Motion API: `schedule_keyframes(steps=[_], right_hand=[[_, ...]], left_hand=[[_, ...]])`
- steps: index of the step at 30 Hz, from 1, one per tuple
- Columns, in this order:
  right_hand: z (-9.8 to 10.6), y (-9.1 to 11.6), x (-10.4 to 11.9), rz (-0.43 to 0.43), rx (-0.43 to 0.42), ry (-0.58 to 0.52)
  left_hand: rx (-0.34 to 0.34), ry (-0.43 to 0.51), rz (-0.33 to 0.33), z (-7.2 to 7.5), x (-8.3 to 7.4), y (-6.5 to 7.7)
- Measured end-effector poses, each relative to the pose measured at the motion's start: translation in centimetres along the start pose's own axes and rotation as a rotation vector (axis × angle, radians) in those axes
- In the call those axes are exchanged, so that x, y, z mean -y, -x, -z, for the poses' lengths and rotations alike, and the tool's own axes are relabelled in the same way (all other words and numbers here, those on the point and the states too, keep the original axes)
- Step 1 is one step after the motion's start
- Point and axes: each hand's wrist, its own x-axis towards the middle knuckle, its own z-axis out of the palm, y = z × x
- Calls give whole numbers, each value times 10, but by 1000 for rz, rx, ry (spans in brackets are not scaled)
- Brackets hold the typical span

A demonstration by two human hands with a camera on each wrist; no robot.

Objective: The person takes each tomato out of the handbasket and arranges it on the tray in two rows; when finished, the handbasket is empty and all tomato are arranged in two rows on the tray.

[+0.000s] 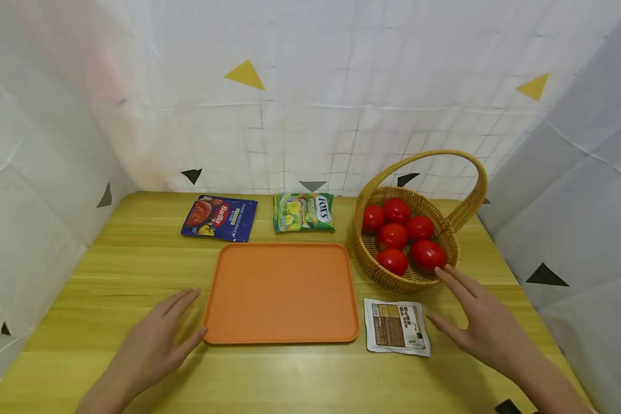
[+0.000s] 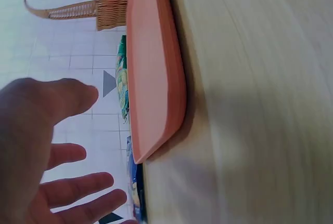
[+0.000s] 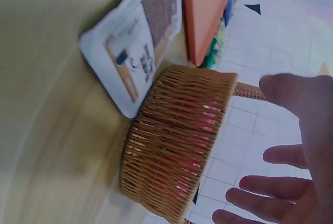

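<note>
An orange tray (image 1: 282, 293) lies in the middle of the wooden table. My left hand (image 1: 152, 339) hovers at its left edge, fingers spread and holding nothing; the left wrist view shows the thumb and fingers apart from the tray (image 2: 151, 73). On the right, my right hand (image 1: 489, 328) is held with fingers extended near the front rim of a wicker basket (image 1: 372, 273). Several red tomatoes (image 1: 392, 236) sit inside the basket. Between the tray and my right hand lies a white flat packet (image 1: 396, 328) with a brown printed panel. Nothing is in the right hand's grasp.
Behind the tray, a blue Barilla pouch (image 1: 219, 218) lies at the left and a green Fox's candy bag (image 1: 303, 213) at its right. The basket's tall handle (image 1: 468, 213) arches up. White patterned sheets (image 1: 310, 115) enclose the table at the back and sides.
</note>
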Motion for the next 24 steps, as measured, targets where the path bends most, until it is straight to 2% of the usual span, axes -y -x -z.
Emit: schedule_keyframes(steps=[6, 10, 13, 18, 24], right_hand=[[3, -12, -6, -32, -48, -26], [4, -23, -12, -29, -80, -41], [4, -32, -17, -25, -89, -50], [3, -48, -25, -32, -79, -45], [0, -63, -33, -62, -9, -31]], left_hand=[[-33, 102, 78, -12, -4, 0], [-14, 136, 124, -16, -3, -2], [7, 196, 171, -18, -1, -6], [12, 285, 231, -22, 0, -10], [-12, 291, 255, -30, -1, -12]])
